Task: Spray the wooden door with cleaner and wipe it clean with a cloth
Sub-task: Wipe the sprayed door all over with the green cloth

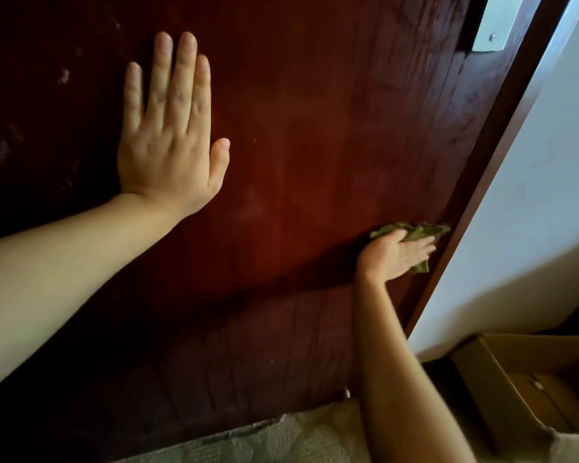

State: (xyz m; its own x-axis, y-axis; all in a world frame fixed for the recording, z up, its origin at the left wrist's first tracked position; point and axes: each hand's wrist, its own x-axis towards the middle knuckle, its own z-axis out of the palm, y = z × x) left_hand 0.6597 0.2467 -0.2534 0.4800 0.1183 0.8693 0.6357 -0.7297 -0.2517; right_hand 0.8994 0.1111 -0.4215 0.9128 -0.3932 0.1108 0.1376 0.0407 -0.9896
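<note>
The dark red-brown wooden door (308, 135) fills most of the view, with streaky wet marks on its surface and drip lines low down. My left hand (171, 135) lies flat on the door at the upper left, fingers together and pointing up, holding nothing. My right hand (393, 253) presses a crumpled green cloth (415, 232) against the door near its right edge, low down. No spray bottle is in view.
A metal plate (492, 25) is fixed at the door's upper right edge. A white wall (532, 212) stands right of the door. An open cardboard box (528, 389) sits on the floor at the lower right. Pale carpet (298, 436) lies below the door.
</note>
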